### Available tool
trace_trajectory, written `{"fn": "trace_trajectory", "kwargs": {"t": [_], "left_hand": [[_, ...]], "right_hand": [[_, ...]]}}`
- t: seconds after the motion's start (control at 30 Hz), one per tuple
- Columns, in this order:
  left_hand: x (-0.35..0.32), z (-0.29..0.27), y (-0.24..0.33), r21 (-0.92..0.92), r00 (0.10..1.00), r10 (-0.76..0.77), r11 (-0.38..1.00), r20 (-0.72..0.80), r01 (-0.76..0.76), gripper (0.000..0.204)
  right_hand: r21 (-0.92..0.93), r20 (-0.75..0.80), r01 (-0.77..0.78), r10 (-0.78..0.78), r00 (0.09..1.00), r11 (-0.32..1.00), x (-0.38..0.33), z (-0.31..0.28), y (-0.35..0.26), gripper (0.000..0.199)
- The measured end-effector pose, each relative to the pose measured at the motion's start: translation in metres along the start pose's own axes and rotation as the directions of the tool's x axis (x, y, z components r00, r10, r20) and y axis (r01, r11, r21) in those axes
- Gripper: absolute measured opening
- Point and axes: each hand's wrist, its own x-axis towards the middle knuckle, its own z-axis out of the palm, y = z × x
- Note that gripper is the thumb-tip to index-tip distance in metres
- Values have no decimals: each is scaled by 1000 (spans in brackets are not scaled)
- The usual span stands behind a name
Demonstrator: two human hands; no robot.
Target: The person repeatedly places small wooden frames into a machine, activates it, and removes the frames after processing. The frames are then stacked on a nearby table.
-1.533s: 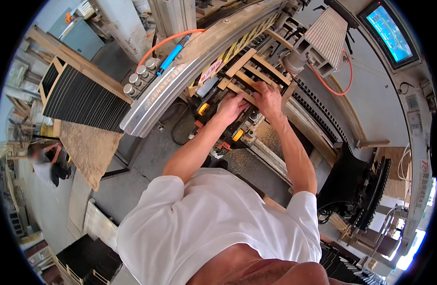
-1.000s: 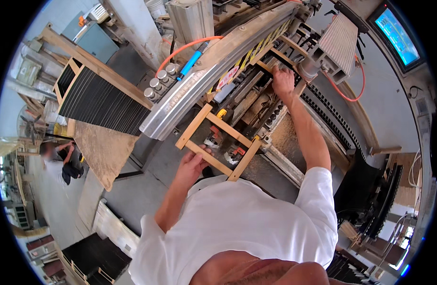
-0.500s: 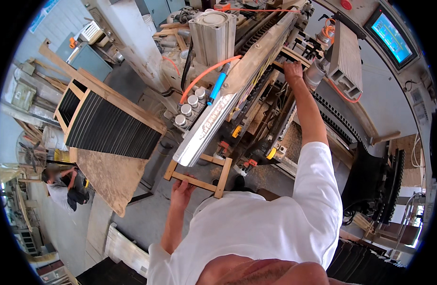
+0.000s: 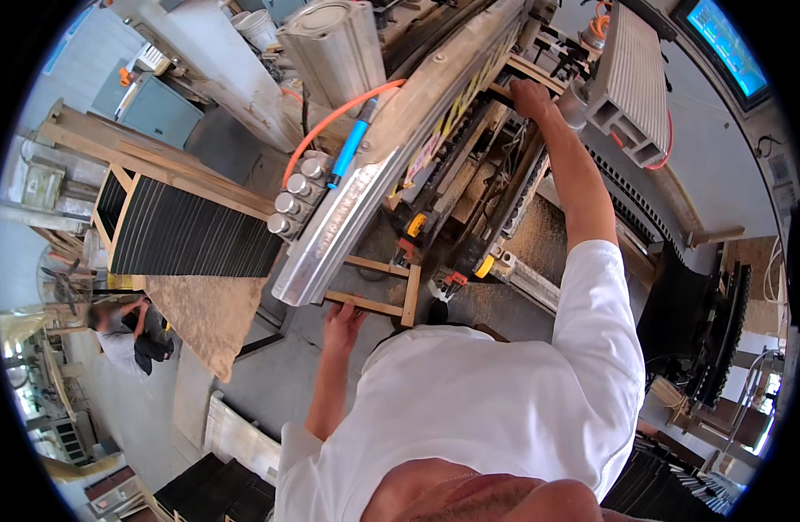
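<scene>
Our left hand [image 4: 341, 329] grips the pale straight-barred wooden frame [image 4: 410, 296], part-hidden beneath the near end of the silver metal beam [image 4: 334, 230]; lifting could knock it! Right of the beam, we can't tell whether our right hand [image 4: 531, 101] grips; blind reaching could snag it.

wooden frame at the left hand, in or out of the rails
Out: the left hand holds the wooden frame off the rails, floor showing through it; a metal beam hides its left end.

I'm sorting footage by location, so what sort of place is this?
Probably a woodworking workshop: the left hand grips a wooden frame, sawdust lies about the machine, and a lit screen is mounted at upper right.
</scene>
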Motion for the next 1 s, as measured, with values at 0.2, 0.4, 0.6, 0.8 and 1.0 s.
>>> {"fn": "trace_trajectory", "kwargs": {"t": [0.2, 0.4, 0.6, 0.8, 1.0], "left_hand": [[1, 19, -25, -16, 1000, -12, 1000, 10, 12, 26], [-1, 31, -37, -19, 999, 19, 1000, -29, -20, 27], [-21, 13, -55, 16, 988, 95, 995, -118, -94, 27], [-30, 35, -39, 147, 931, 174, 980, -320, -133, 34], [-51, 29, -10, 263, 879, 340, 929, -335, -259, 35]], "right_hand": [[-64, -54, 58, -61, 997, 996, -2, 2, 1, 13], [-129, -83, 31, -42, 996, 991, 10, 27, 26, 15], [-126, -1, 81, -82, 997, 989, 5, -1, -10, 20], [-133, 5, 46, -46, 999, 990, -4, -4, 6, 19], [-326, 34, 63, -55, 998, 943, -3, -11, -4, 24]]}}
